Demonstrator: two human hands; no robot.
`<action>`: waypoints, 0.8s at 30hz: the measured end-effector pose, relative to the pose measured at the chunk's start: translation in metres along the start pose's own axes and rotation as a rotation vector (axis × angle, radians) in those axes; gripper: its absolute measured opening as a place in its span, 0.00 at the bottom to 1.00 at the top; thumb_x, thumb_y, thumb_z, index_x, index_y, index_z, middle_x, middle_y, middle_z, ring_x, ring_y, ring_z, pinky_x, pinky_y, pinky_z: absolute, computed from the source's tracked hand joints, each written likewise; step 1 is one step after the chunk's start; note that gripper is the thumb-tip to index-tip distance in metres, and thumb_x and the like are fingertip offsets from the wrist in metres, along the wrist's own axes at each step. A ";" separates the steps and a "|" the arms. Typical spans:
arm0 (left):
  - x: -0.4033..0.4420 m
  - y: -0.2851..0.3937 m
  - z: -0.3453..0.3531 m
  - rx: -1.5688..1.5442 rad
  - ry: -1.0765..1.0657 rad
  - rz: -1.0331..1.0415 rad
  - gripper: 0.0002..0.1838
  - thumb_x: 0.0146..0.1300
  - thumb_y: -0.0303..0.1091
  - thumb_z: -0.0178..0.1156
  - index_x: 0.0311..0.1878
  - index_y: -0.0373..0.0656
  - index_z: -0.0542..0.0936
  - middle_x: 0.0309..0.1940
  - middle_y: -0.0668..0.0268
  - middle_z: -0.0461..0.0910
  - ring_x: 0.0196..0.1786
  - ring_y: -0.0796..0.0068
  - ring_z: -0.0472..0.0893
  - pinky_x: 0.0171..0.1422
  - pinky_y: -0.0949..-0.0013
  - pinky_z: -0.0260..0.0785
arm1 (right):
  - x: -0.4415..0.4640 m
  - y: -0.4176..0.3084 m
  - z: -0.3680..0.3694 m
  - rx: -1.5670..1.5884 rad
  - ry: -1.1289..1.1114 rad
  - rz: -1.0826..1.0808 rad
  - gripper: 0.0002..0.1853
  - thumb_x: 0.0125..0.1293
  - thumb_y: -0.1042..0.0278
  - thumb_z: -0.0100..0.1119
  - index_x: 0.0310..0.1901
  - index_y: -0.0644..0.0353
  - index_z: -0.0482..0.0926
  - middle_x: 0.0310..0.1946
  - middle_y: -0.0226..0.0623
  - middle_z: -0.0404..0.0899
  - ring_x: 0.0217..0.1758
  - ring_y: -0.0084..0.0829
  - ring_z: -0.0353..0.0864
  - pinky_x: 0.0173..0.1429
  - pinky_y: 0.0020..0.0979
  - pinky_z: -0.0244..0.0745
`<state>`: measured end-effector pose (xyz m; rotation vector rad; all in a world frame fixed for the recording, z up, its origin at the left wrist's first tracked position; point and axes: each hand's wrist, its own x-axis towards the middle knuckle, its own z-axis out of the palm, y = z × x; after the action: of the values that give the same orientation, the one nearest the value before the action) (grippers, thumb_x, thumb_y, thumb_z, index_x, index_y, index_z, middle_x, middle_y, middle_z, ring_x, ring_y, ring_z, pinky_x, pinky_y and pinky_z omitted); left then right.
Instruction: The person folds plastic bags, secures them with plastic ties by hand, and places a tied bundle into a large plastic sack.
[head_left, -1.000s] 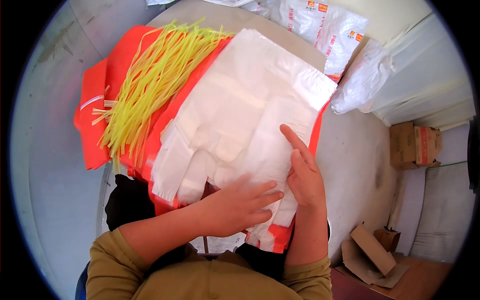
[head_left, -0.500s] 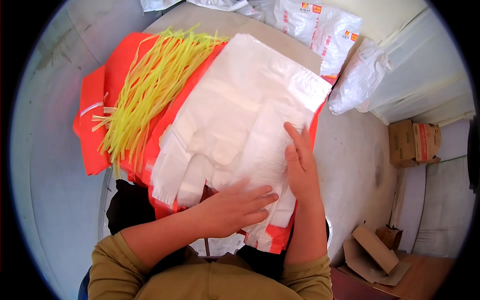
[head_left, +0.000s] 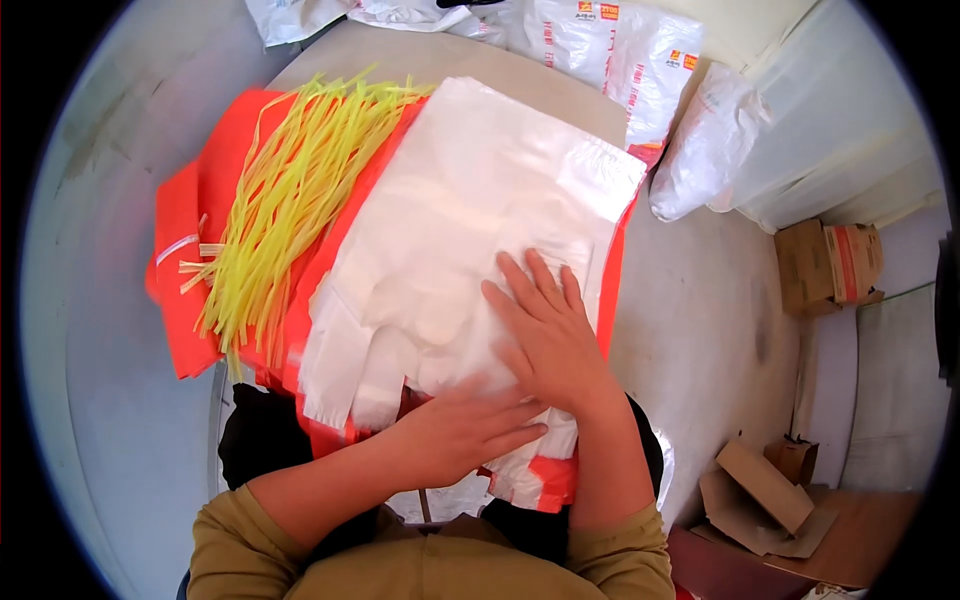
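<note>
A stack of white plastic vest bags [head_left: 440, 200] lies slantwise in front of me, with its handle ends toward my lap. Red plastic bags [head_left: 620, 280] show from beneath it along the edges. My right hand [head_left: 550, 345] rests palm down on the right part of the stack, fingers spread. Close below it, my left hand [head_left: 465, 430] reaches over the handle ends near the front edge. Its fingers are stretched out and partly blurred, and I see nothing gripped in either hand. The lower right handle end is partly covered by my hands.
Left of the stack, a bundle of yellow-green plastic strips [head_left: 300, 210] lies on folded red plastic [head_left: 180, 270]. White printed sacks [head_left: 600, 50] stand along the table's [head_left: 560, 95] far edge. Cardboard boxes [head_left: 815, 265] are at the right, and an opened carton [head_left: 765, 495] sits lower right.
My right hand has moved left from the stack's right edge and now lies flat on the bags. My left hand stays near the handle ends. The view has shifted slightly.
</note>
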<state>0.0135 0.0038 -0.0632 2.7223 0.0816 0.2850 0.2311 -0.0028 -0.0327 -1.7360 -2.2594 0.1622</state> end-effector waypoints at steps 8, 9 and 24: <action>-0.005 0.004 0.004 -0.070 -0.042 0.002 0.32 0.71 0.34 0.57 0.79 0.57 0.71 0.84 0.66 0.62 0.86 0.67 0.58 0.85 0.49 0.50 | 0.004 0.028 0.021 -0.165 0.321 0.343 0.34 0.70 0.55 0.67 0.75 0.56 0.72 0.81 0.54 0.60 0.84 0.55 0.58 0.85 0.59 0.52; -0.006 0.003 0.005 -0.040 -0.046 0.011 0.31 0.72 0.36 0.56 0.78 0.60 0.72 0.84 0.67 0.62 0.87 0.67 0.57 0.87 0.49 0.47 | 0.002 0.028 0.019 -0.108 0.359 0.356 0.35 0.69 0.58 0.69 0.76 0.56 0.71 0.80 0.56 0.60 0.83 0.55 0.59 0.84 0.57 0.55; -0.003 0.003 -0.003 0.010 -0.058 0.036 0.31 0.72 0.34 0.54 0.78 0.60 0.71 0.85 0.66 0.60 0.87 0.63 0.57 0.85 0.47 0.52 | -0.039 0.010 -0.022 0.670 0.314 0.634 0.44 0.66 0.72 0.71 0.81 0.60 0.61 0.75 0.49 0.68 0.44 0.33 0.83 0.49 0.32 0.82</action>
<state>0.0097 0.0016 -0.0602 2.7417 0.0185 0.2163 0.2561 -0.0390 -0.0209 -1.8360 -1.1755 0.6378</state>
